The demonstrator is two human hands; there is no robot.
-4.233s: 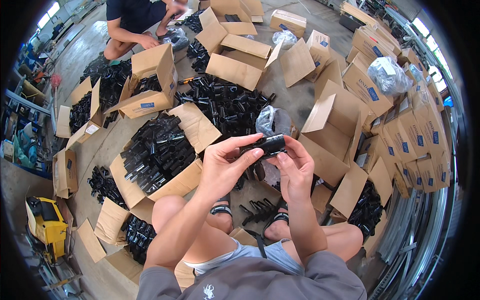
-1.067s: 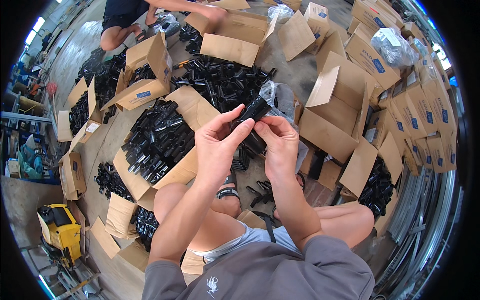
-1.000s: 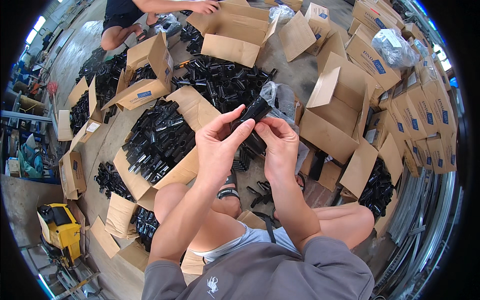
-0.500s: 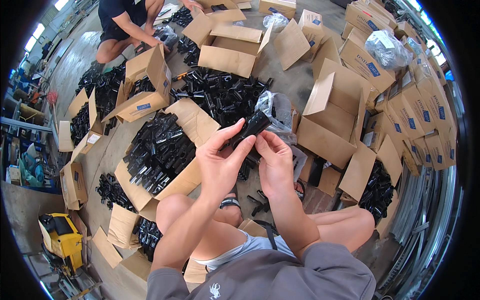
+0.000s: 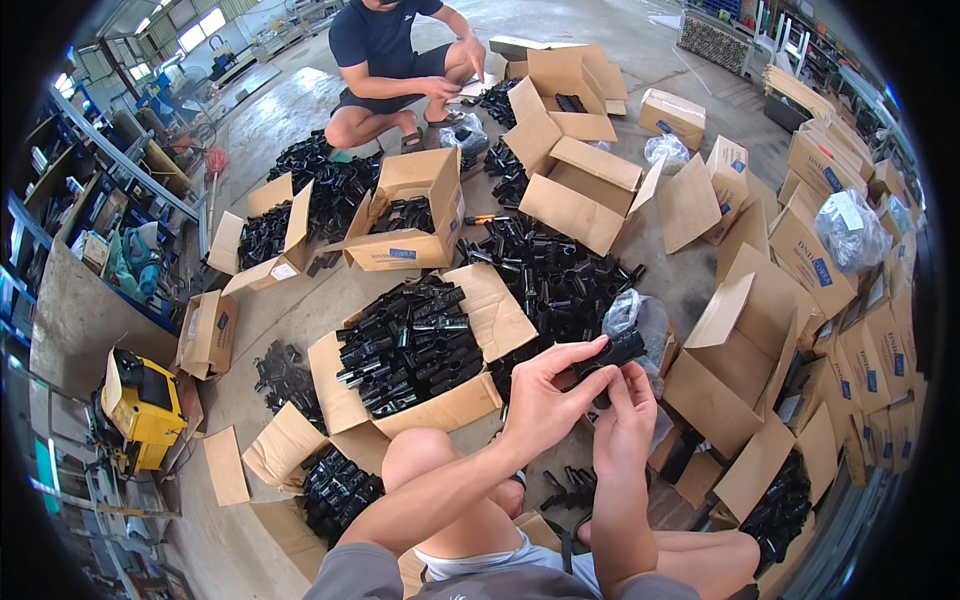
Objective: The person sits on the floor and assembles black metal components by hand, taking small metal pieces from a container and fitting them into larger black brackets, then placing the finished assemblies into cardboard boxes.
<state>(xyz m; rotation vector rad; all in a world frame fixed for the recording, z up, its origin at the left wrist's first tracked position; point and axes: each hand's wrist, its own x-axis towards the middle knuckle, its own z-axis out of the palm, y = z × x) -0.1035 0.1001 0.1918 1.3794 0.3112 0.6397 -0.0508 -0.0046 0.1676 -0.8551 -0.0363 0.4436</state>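
Observation:
A short black tubular fitting [image 5: 627,346] is held up in front of me between both hands. My left hand [image 5: 545,400] pinches it from the left with thumb and fingers. From below, my right hand [image 5: 626,420] closes its fingertips on its lower end; part of the fitting is hidden behind the fingers. Beyond them spreads a loose pile of similar black fittings [image 5: 550,270] on the floor. An open cardboard box [image 5: 452,408], heaped with black fittings [image 5: 410,345], stands left of my hands. Clear plastic wrap [image 5: 650,318] lies just behind the held piece.
Another person [image 5: 395,70] squats at the far side among fittings. Open cartons [image 5: 405,255] with fittings stand at left; an empty open carton [image 5: 725,385] is at right, before stacked closed boxes [image 5: 865,350]. A yellow machine [image 5: 145,410] sits at far left.
My view has swung up and left, so the scene sits lower and further right, and more of the other person shows. Both hands still hold the fitting.

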